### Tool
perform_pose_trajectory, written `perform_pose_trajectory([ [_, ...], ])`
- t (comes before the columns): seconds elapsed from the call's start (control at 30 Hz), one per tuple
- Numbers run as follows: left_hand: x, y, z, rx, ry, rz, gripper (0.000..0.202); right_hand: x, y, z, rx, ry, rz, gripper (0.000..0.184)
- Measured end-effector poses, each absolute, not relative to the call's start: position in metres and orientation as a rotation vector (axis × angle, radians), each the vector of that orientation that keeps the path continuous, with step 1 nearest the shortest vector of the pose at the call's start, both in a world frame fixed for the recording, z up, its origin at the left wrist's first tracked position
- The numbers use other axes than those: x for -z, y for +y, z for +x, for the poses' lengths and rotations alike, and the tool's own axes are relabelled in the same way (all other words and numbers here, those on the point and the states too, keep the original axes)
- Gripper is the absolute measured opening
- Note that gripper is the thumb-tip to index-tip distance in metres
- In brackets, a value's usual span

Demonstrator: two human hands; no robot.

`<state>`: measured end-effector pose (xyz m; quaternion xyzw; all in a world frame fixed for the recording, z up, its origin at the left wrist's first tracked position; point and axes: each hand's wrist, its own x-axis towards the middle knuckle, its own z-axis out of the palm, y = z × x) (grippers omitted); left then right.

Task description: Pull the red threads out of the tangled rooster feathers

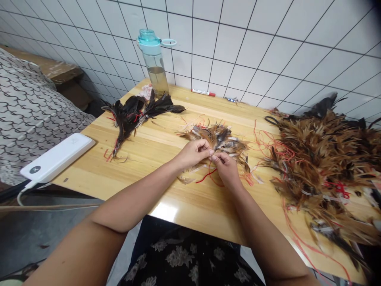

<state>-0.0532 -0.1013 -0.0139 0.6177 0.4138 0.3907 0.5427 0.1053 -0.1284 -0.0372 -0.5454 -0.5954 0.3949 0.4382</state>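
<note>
Over the near side of a loose pile of brown and grey feathers (223, 137), my two hands meet at the fingertips. My left hand (196, 153) is closed, thumb and forefinger pinched together; what lies between them is too small to make out. Close beside it, my right hand (228, 169) is also closed in a pinch. A red string (206, 176) runs from under the right fingers down onto the table. Feathers partly hide behind both hands.
A large heap of brown feathers (321, 151) with tangled red strings (275, 145) covers the table's right side. Black feather bunches (131, 113) lie left, near a water bottle (156, 65). A white power bank (58, 157) sits at the left edge; a red marker (203, 93) lies by the wall.
</note>
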Motion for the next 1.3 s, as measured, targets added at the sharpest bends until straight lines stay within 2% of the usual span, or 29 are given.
perform_pose_trajectory([
  [0.3, 0.0059, -0.1034, -0.0528, -0.983, 0.935, 1.271, 0.031, 0.0377, -0.1265, 0.1062, -1.008, -1.402, -1.319, 0.019],
  [0.47, 0.0115, -0.1023, -0.0517, -0.928, 0.992, 1.419, 0.028, 0.0374, -0.1257, 0.1086, -0.930, -1.496, -1.345, 0.020],
  [0.77, 0.0139, -0.1027, -0.0494, -0.851, 1.117, 1.594, 0.017, 0.0351, -0.1291, 0.1092, -0.590, -1.725, -1.500, 0.016],
  [1.0, 0.0136, -0.1057, -0.0483, -0.825, 1.117, 1.680, 0.014, 0.0362, -0.1326, 0.1068, -0.472, -1.841, -1.597, 0.020],
  [1.13, 0.0133, -0.1055, -0.0485, -0.840, 1.151, 1.698, 0.011, 0.0372, -0.1330, 0.1049, -0.508, -1.837, -1.555, 0.018],
  [1.3, 0.0129, -0.1002, -0.0518, -0.938, 0.995, 1.371, 0.021, 0.0361, -0.1290, 0.1066, -0.748, -1.671, -1.460, 0.016],
])
